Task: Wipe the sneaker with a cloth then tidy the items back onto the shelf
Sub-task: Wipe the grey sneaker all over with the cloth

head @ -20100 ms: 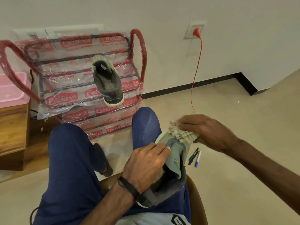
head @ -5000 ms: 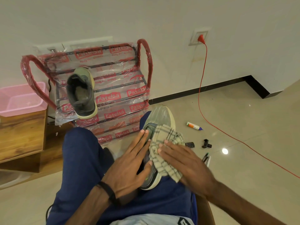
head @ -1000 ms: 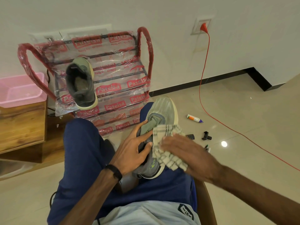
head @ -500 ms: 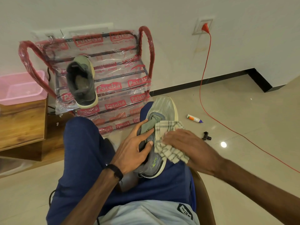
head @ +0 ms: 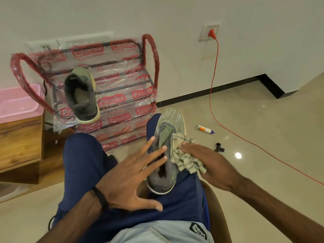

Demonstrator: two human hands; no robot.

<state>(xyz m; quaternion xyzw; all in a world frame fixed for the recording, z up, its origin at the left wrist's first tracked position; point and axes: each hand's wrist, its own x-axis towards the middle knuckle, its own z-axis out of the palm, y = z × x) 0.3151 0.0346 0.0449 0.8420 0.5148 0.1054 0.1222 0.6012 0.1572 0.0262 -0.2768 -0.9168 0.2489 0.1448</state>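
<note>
A plain white wall (head: 157, 13) meets a glossy beige tiled floor (head: 263, 109) along a black skirting board (head: 206, 91). A wall socket (head: 209, 32) holds a red plug, its red cable (head: 213, 81) trailing across the floor. At left stands a wooden cabinet (head: 19, 142) carrying a pink plastic tub (head: 17, 102). A ceiling light glints off the tiles (head: 238, 155).

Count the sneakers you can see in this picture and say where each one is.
2. One sneaker sits on the plastic-wrapped shoe rack by the wall; the other sneaker lies on the person's lap, between both hands. Others could be hidden behind the legs.
</note>
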